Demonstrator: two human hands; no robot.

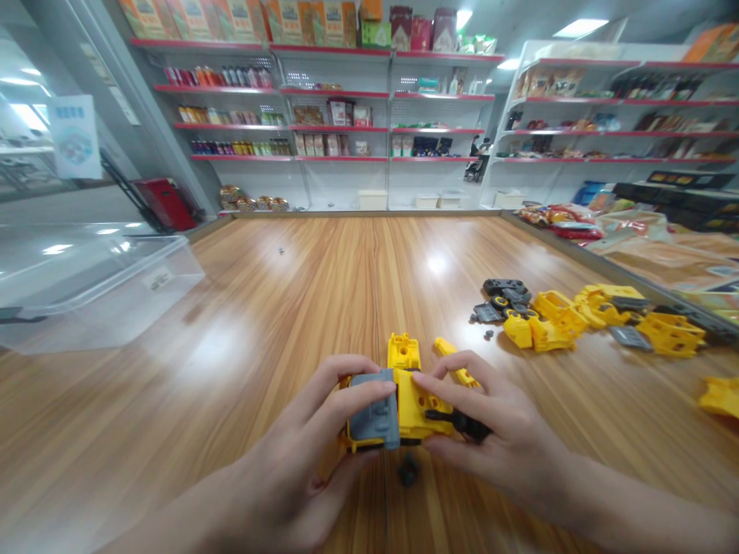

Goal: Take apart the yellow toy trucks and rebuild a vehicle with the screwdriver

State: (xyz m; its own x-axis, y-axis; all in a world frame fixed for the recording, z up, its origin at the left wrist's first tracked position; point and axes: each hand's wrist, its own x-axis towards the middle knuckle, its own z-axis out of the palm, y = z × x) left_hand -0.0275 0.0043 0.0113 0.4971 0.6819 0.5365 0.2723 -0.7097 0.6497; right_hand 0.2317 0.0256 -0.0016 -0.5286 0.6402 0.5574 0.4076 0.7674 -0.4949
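Both hands meet around a yellow toy vehicle (411, 412) with a grey panel (369, 415) on its left part, held low over the table near its front. My left hand (315, 431) grips the grey end, thumb beneath and fingers on top. Closed on the yellow end is my right hand (485, 415). A black piece, like a short screwdriver (470, 425), pokes out under its fingers; part of it is hidden. Just beyond the vehicle lies a flat yellow piece (403, 352), with a long yellow arm piece (456, 362) behind my right fingers. A small dark part (408, 469) shows blurred below.
Several yellow toy parts (557, 319) and dark grey parts (505, 296) are spread at the right. Another yellow piece (720, 396) lies at the far right edge. A clear plastic bin (115, 288) stands at the left. Stocked shelves (332, 92) rise behind the wooden table (323, 285).
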